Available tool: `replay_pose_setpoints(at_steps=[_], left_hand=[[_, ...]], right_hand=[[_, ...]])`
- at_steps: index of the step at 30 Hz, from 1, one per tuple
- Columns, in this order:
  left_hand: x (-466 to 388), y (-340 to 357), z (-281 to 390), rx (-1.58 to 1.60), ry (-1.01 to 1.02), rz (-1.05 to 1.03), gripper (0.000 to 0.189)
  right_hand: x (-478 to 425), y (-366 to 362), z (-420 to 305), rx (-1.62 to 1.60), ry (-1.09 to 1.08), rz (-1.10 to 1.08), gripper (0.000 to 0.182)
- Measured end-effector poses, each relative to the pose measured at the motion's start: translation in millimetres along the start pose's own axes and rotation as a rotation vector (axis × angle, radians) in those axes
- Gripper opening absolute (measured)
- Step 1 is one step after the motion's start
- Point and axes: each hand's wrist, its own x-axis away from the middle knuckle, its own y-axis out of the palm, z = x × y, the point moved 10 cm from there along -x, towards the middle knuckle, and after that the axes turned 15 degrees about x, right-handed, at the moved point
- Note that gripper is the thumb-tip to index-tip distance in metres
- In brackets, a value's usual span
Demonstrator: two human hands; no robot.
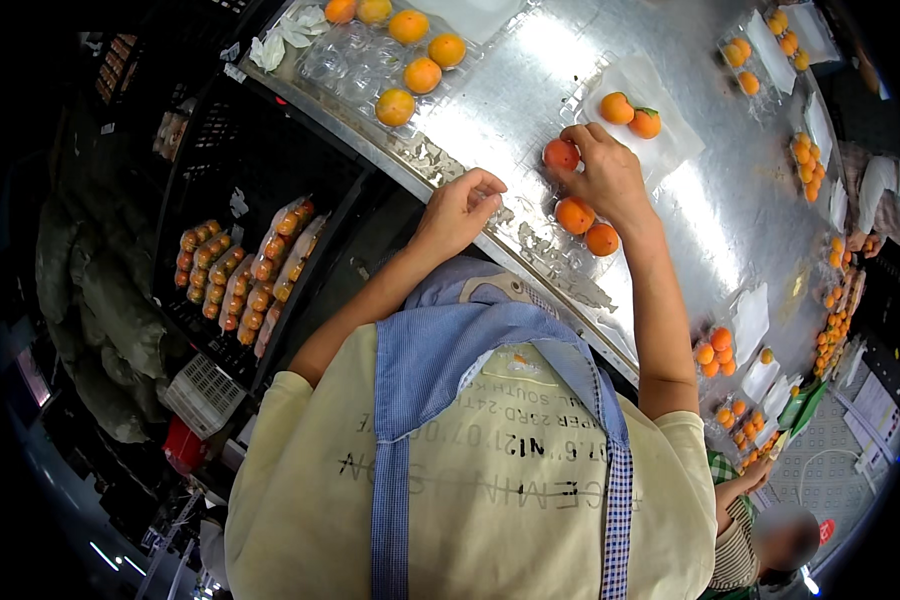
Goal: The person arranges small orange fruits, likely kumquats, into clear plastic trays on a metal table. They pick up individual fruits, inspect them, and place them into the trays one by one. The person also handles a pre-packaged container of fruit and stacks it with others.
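Note:
My right hand (607, 169) holds a round reddish-orange fruit (561, 155) between thumb and fingers, low over the metal table (510, 112). Just below it lie two more orange fruits (574, 215). Beyond my knuckles, a pair of fruits with green leaves (630, 116) rests on a pale sheet (664, 154), with clear plastic under its left side. At the table's near edge hovers my left hand (461, 210), its fingers loosely curled and apart from the thumb, with nothing visible in it. To its upper right, a clear moulded tray (352, 64) carries several orange fruits (421, 75) along its right side.
Below the table on the left, a black crate (195, 300) holds several wrapped fruit packs (240, 289). Crumpled white paper (289, 36) lies at the table's upper left corner. Along the far side, other people's hands (856, 240) work among fruit and trays (746, 431).

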Motion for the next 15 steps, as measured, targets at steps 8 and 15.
replay_pose_setpoints(at_steps=[8, 15], left_hand=[[-2.7, 2.1, -4.2, -0.021, -0.053, -0.012, 0.014], [-1.6, 0.3, -8.7, -0.041, -0.071, -0.009, 0.014]], right_hand=[[-0.5, 3.1, -3.6, -0.022, -0.109, 0.006, 0.027], [-1.8, -21.2, 114.6, 0.146, 0.327, 0.191, 0.035]])
